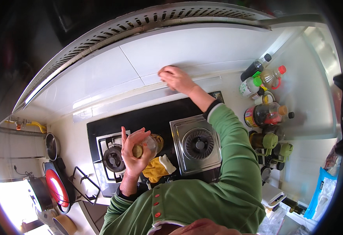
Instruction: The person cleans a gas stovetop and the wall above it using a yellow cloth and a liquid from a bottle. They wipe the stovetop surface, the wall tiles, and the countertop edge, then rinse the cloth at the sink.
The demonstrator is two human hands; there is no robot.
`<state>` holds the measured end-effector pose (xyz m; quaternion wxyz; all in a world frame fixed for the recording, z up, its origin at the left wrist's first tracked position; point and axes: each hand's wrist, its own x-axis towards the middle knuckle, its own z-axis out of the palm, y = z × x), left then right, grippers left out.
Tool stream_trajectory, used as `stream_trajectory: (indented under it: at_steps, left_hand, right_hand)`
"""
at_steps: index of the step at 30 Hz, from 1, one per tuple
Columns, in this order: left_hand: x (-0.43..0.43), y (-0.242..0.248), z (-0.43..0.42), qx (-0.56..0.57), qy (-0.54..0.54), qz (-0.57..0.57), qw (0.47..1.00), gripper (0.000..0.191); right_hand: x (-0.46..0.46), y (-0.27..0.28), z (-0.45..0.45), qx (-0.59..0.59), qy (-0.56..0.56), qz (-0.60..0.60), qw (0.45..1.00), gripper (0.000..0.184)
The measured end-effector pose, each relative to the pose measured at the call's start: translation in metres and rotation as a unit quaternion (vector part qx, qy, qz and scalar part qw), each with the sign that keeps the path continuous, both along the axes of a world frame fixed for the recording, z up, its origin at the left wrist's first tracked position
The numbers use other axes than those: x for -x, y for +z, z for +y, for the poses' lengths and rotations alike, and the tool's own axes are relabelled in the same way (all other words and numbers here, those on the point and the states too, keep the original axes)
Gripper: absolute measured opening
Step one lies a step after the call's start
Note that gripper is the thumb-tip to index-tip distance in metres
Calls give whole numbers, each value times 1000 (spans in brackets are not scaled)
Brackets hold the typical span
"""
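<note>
My left hand (137,148) is wrapped around a clear bottle (152,144) with a yellowish cap, tilted above the black glass gas hob (156,120). Stretched out to the back, my right hand (177,77) is at the white tiled wall (101,70), low down near its bottom edge. Its fingers are curled, and a brownish edge shows at the fingertips; whether that is a held thing is unclear. Below the bottle, a yellow cloth (154,170) with a white cloth (167,164) beside it lies at the hob's front. The left burner (112,158) is partly behind my left hand.
The right burner (200,144) has no pan support on it. A black pan support (85,185) sits off the hob's left side, near a red-and-black pan (55,188). Several bottles (262,114) line the right side. A slotted range hood (148,19) hangs overhead.
</note>
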<state>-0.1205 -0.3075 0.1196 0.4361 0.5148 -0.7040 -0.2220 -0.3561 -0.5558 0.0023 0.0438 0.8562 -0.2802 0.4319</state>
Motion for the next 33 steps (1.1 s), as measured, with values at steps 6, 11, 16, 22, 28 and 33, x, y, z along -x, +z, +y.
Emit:
stream_trajectory:
  at_steps: [6,11,16,22,28,33]
  left_hand:
    - [0,-1,0,6,-7,2,1000,31]
    - [4,1,0,2,2,19,1000,26]
    - [6,3,0,-8,3,20,1000,28]
    - [12,-3,-2,-1,16,44,999,28]
    - [10,0,-2,-9,19,18,1000,27]
    - [12,-1,-3,-4,15,40,999,28]
  right_hand:
    - [109,-14,16,88,-203,24,975,5]
    - [171,-34,19,-310,-291,-343,838,10]
    - [142,14,33,-364,20,-563,742,7]
    - [60,54,16,122,-272,-147,943,28]
    - [118,-23,46,-179,-428,-226,857,9]
    - [204,-48,52,-63,-499,-181,845,24]
